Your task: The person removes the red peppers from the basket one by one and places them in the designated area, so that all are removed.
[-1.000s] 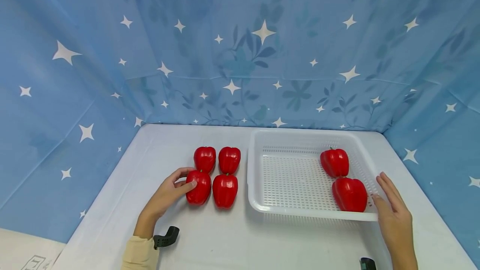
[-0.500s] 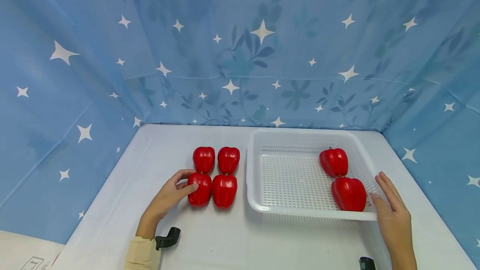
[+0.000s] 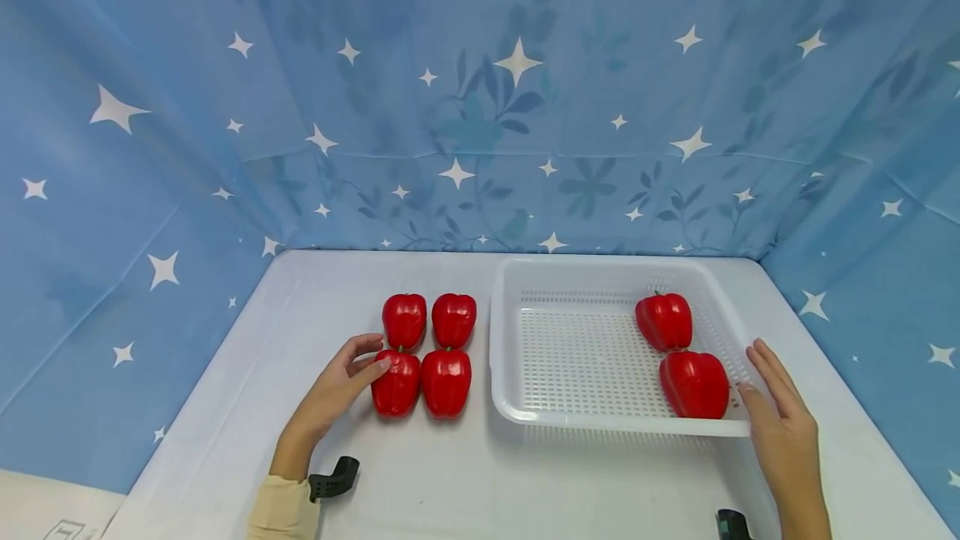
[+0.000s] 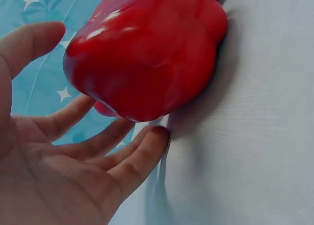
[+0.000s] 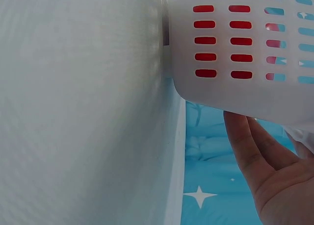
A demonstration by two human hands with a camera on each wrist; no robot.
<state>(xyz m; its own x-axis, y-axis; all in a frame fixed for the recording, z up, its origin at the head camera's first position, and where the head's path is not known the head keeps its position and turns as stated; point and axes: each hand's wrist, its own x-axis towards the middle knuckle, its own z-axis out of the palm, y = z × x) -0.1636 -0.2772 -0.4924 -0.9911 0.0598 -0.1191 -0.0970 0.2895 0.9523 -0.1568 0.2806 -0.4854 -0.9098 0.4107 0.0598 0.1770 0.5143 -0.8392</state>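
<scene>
Several red bell peppers stand in a two-by-two block on the white table. My left hand (image 3: 337, 382) is at the left side of the front-left bell pepper (image 3: 396, 386), thumb and fingers spread about it. In the left wrist view, the thumb (image 4: 37, 41) is apart from the bell pepper (image 4: 147, 53), and the fingers (image 4: 142, 156) extend beneath it. At the right end of the white perforated basket (image 3: 615, 422), my right hand (image 3: 787, 432) rests with straight fingers. The right wrist view shows its fingertips at the rim of the basket (image 5: 211, 95).
Two more bell peppers, one at the back (image 3: 664, 322) and one at the front (image 3: 694, 386), lie along the basket's right side. Beside the held-around pepper is its front-right neighbour (image 3: 446, 383). A blue star-patterned curtain (image 3: 480, 107) encloses the table (image 3: 450, 482).
The front-left bell pepper has shifted slightly toward the person and now sits straighter beside its neighbour. My left hand has drawn back a little from it. My right hand stays at the basket.
</scene>
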